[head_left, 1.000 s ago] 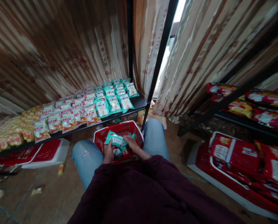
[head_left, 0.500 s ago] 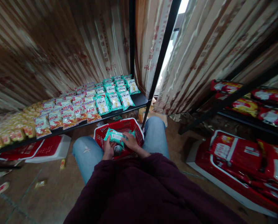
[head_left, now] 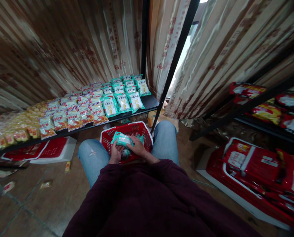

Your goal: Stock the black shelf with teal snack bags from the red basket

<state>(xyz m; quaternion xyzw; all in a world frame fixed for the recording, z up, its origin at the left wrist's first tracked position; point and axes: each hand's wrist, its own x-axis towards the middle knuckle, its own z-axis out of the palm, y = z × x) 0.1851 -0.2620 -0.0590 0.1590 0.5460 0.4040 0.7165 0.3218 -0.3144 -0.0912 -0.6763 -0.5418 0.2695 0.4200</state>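
Between my knees stands a red plastic basket (head_left: 144, 127) with a white rim. Above it I hold a teal and white snack bag (head_left: 121, 139), its back side turned up. My left hand (head_left: 115, 152) grips the bag's near left end, thumb on top. My right hand (head_left: 137, 146) lies over its right end, fingers closed on it. More teal snack bags (head_left: 125, 152) show in the basket below my hands, partly hidden. Ahead on the black shelf (head_left: 149, 101), upright teal snack bags (head_left: 110, 106) stand in rows.
Orange-and-white snack bags (head_left: 60, 119) and small yellow packs (head_left: 18, 134) fill the shelf's left. Another red basket (head_left: 52, 148) sits beneath. To the right, a red basket (head_left: 211, 167) holds large red bags (head_left: 262, 168). A black post (head_left: 173, 69) rises ahead; small packs (head_left: 46, 185) lie on the floor.
The view has shifted slightly. The snack bag stays between both hands above the basket, and my right hand has moved a little further over it.
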